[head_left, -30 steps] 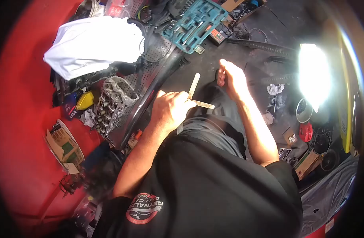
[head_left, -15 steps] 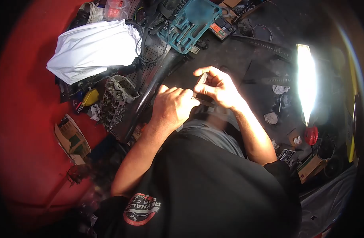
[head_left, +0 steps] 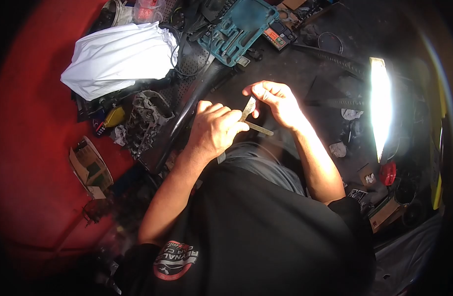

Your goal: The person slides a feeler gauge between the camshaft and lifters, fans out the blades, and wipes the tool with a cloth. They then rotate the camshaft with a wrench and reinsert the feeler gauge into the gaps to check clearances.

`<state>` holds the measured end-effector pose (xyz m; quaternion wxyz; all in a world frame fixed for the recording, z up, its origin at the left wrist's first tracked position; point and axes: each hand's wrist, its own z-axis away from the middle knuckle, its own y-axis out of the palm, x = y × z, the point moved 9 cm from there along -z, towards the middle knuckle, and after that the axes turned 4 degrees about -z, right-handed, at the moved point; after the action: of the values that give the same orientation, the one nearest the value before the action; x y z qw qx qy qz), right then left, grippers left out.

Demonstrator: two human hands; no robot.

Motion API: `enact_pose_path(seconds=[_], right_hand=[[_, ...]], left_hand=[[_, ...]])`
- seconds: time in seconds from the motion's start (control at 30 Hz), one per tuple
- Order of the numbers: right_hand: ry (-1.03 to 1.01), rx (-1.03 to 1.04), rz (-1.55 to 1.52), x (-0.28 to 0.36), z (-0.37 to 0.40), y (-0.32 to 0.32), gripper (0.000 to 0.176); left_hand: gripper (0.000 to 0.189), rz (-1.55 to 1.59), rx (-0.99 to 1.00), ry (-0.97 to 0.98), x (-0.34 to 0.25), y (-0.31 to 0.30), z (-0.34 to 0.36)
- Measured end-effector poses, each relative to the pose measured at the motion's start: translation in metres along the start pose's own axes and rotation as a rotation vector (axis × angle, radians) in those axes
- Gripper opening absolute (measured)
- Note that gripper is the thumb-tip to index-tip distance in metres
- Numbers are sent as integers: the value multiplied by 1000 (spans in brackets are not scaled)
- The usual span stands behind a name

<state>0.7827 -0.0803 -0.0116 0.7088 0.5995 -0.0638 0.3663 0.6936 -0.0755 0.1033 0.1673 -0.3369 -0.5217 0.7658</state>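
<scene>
My left hand (head_left: 214, 129) is closed around some thin flat metal strips near the middle of the view. One strip (head_left: 259, 129) sticks out from its fingers toward the lower right. Another flat blade (head_left: 248, 108) points up and right from the same fist. My right hand (head_left: 277, 102) pinches the upper end of that blade between thumb and fingers. Whether the strips are joined inside my left hand is hidden.
A teal tool case (head_left: 240, 30) lies open at the top, beside an orange and black box (head_left: 279, 36). White cloth (head_left: 120, 58) covers parts at upper left, above a metal casting (head_left: 150, 118). A bright lamp (head_left: 380, 106) stands at right.
My right hand's fingers have shifted on the blade and closed more at its upper end. The lower strip shows more clearly, and the view has moved slightly.
</scene>
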Motion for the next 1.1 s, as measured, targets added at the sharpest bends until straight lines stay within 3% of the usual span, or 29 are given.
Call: enact_pose_path(seconds=[0.23, 0.3, 0.47, 0.8, 0.97, 1.1], right_hand=[[39, -44, 153, -9, -6, 7, 30], [70, -98, 201, -10, -14, 14, 30], [75, 12, 293, -35, -40, 55, 31], [220, 221, 453, -133, -92, 163, 26], [303, 224, 461, -210, -119, 219, 27], [247, 172, 559, -270, -148, 267, 27]], left_hand=[[18, -153, -42, -192, 23, -5, 15], [20, -117, -164, -230, 29, -14, 25], [23, -64, -408, -420, 57, -22, 74], [18, -249, -468, -731, 126, -36, 200], [22, -173, -662, -776, 186, -41, 282], [29, 46, -675, -818, 257, -27, 346]])
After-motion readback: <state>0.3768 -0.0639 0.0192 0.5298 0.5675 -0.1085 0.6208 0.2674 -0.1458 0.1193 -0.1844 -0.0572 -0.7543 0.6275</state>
